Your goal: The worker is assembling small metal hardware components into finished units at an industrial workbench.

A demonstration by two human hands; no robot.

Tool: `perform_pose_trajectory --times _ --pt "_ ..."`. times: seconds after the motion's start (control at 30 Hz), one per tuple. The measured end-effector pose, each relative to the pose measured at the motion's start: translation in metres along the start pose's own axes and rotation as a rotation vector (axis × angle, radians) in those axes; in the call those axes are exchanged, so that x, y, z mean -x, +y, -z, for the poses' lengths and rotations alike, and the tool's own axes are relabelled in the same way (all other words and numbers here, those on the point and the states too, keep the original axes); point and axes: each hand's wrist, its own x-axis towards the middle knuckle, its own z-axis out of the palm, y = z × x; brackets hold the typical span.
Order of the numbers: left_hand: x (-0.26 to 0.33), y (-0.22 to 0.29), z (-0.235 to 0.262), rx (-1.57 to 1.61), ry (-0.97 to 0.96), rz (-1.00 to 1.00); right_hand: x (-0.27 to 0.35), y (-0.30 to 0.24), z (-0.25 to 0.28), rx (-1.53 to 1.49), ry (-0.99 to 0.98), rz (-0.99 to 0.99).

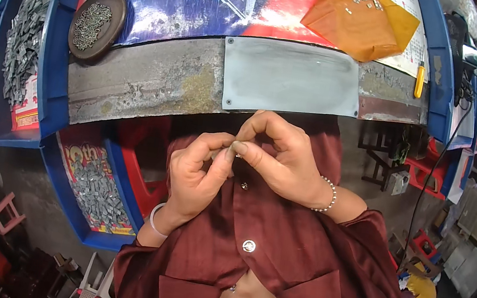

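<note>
Hands meet near bench edge: left hand (pixel 200 168), right hand (pixel 279 152) pinching small metal piece (pixel 237 149) (mostly hidden).

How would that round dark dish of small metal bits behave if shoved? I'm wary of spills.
The round dish looks shallow and flat-bottomed, so it would probably slide rather than tip. The small metal pieces are heaped loosely, so a sharp push might scatter some over its low rim.

Desk (pixel 155 81): worn grey front edge, colourful printed sheet behind. On it: grey metal plate (pixel 291 79), round dark dish (pixel 96 24) of small screws, orange cloth (pixel 361 18), yellow-handled tool (pixel 420 79), blue trays (pixel 55 55) of grey parts.
</note>
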Motion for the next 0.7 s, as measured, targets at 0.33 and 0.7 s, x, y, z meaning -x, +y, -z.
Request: perform_pose_trajectory --times 0.33,0.7 --pt "-0.003 0.008 -0.004 0.099 0.022 0.039 0.002 0.005 0.003 -0.277 -0.03 -0.143" --pt "-0.007 0.015 -0.001 0.375 -0.031 0.207 0.003 0.006 0.004 -0.51 0.001 -0.273"
